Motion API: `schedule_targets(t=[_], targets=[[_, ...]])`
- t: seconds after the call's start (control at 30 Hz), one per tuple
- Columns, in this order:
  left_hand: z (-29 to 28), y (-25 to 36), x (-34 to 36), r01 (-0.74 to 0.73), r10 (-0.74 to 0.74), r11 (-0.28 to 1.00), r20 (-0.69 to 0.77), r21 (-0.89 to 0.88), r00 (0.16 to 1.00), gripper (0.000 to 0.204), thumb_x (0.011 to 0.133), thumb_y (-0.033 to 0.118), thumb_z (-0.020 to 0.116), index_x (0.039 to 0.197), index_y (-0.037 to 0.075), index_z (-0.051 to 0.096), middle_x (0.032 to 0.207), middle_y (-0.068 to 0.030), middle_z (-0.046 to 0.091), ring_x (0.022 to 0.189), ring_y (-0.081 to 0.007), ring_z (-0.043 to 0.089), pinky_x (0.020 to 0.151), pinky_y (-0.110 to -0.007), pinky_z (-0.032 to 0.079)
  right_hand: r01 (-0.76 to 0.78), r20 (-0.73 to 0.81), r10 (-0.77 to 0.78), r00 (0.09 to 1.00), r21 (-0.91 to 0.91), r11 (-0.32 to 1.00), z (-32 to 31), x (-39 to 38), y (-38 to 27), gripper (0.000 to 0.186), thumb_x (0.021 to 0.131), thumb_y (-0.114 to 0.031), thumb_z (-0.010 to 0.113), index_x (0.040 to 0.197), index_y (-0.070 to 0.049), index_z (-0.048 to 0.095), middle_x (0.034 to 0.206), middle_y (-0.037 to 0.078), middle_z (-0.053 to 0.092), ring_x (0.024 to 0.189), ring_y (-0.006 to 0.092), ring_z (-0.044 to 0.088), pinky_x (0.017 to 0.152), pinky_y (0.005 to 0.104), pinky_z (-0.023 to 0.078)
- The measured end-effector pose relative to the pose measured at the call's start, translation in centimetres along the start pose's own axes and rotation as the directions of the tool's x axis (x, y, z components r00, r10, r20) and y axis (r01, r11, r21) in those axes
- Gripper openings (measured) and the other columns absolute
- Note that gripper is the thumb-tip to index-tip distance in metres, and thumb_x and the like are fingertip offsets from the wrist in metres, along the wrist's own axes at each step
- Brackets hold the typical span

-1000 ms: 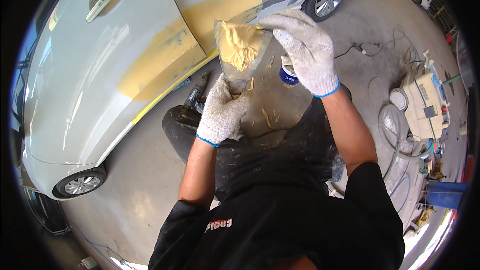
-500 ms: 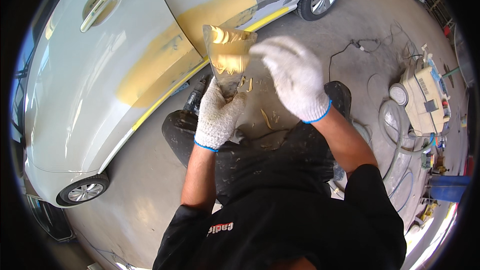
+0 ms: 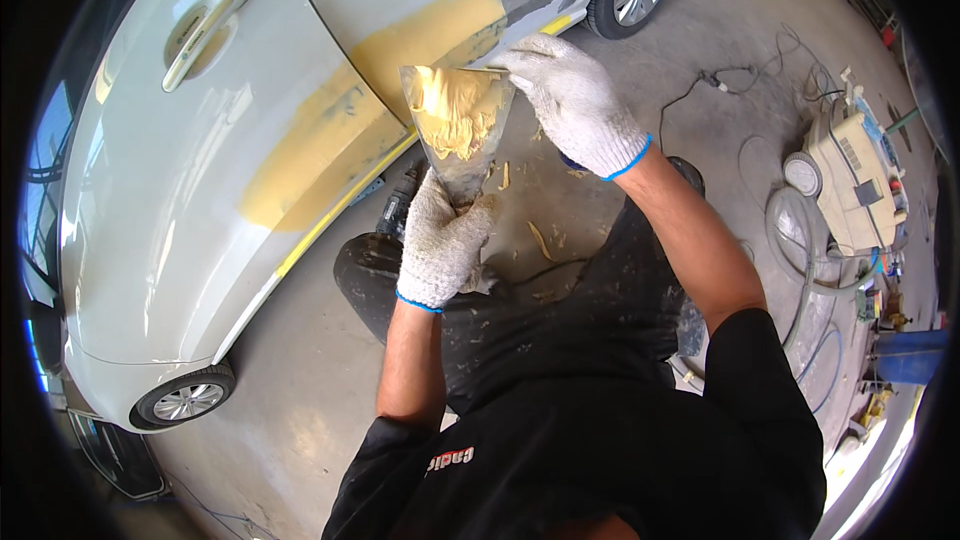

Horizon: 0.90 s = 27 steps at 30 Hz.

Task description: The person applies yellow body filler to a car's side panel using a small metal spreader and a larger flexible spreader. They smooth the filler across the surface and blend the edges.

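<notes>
My left hand (image 3: 445,245), in a white knit glove with a blue cuff, is closed round the narrow lower end of a wide putty knife (image 3: 462,172). Its blade faces up and carries a thick smear of yellow body filler (image 3: 455,118). At the blade's top right corner, my right hand (image 3: 580,100), gloved alike, has its fingers pinched together. A thin edge shows by those fingertips, but I cannot make out what they grip. Beyond the blade stands a silver car door (image 3: 210,200) with yellow filler patches (image 3: 325,145) along its lower part.
A black power tool (image 3: 398,202) lies by my left knee. Yellow filler scraps (image 3: 540,238) litter the floor between my legs. At right stand a beige wheeled machine (image 3: 850,180) and a coiled grey hose (image 3: 790,240). A dark cable (image 3: 685,100) runs across the floor.
My right hand has moved up and left to the blade's top right corner and is no longer blurred. The putty knife has shifted slightly; its filler looks more gathered.
</notes>
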<state>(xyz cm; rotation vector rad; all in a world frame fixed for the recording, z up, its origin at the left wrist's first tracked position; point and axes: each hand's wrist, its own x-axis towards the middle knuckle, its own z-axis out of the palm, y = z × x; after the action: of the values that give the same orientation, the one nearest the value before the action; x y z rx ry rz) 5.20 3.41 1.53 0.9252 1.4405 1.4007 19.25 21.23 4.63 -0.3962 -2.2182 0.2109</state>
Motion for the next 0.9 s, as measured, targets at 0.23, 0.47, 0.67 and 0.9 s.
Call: schedule_targets(t=[0.23, 0.47, 0.67, 0.9], targets=[[0.2, -0.5, 0.9, -0.055, 0.055, 0.998, -0.015, 0.03, 0.998, 0.054, 0.094, -0.005, 0.063, 0.147, 0.001, 0.052, 0.125, -0.0045, 0.069, 0.101, -0.0092, 0.061, 0.09, -0.027, 0.051, -0.071, 0.018, 0.069, 0.997, 0.204, 0.976, 1.3, -3.2, -4.3, 0.025, 0.098, -0.001, 0.065, 0.121, 0.001, 0.074, 0.106, 0.015, 0.072, 0.103, 0.0253, 0.07, 0.09, 0.0332, 0.059], [-0.1, -1.0, 1.2, -0.056, 0.054, 0.996, 0.025, 0.075, 0.998, 0.054, 0.094, -0.006, 0.061, 0.147, 0.0, 0.052, 0.129, -0.0065, 0.069, 0.111, -0.0113, 0.062, 0.097, -0.029, 0.051, -0.154, -0.113, 0.198, 0.974, 0.317, 0.936, 0.6, -1.9, -3.9, 0.025, 0.097, -0.001, 0.066, 0.121, 0.002, 0.074, 0.105, 0.016, 0.071, 0.102, 0.0226, 0.069, 0.087, 0.0292, 0.058], [-0.3, -0.7, 1.3, 0.003, -0.004, 0.999, 0.007, 0.049, 1.0, 0.05, 0.095, -0.004, 0.063, 0.144, 0.001, 0.054, 0.119, -0.0031, 0.07, 0.09, -0.0051, 0.058, 0.078, -0.025, 0.05, -0.173, 0.091, 0.158, 0.983, 0.737, 0.654, -1.0, -1.5, -2.2, 0.023, 0.104, -0.003, 0.061, 0.122, 0.004, 0.071, 0.12, 0.016, 0.071, 0.112, 0.0243, 0.069, 0.095, 0.0335, 0.058], [-0.2, -1.1, 0.9, -0.047, 0.048, 0.998, -0.015, 0.049, 0.999, 0.049, 0.096, -0.005, 0.065, 0.143, 0.001, 0.055, 0.115, -0.001, 0.068, 0.09, -0.0052, 0.057, 0.079, -0.024, 0.05, -0.171, -0.054, 0.177, 0.983, 0.109, 0.979, 0.4, -1.2, 2.2, 0.023, 0.102, -0.003, 0.061, 0.12, 0.001, 0.074, 0.115, 0.015, 0.076, 0.107, 0.028, 0.072, 0.094, 0.0359, 0.057]])
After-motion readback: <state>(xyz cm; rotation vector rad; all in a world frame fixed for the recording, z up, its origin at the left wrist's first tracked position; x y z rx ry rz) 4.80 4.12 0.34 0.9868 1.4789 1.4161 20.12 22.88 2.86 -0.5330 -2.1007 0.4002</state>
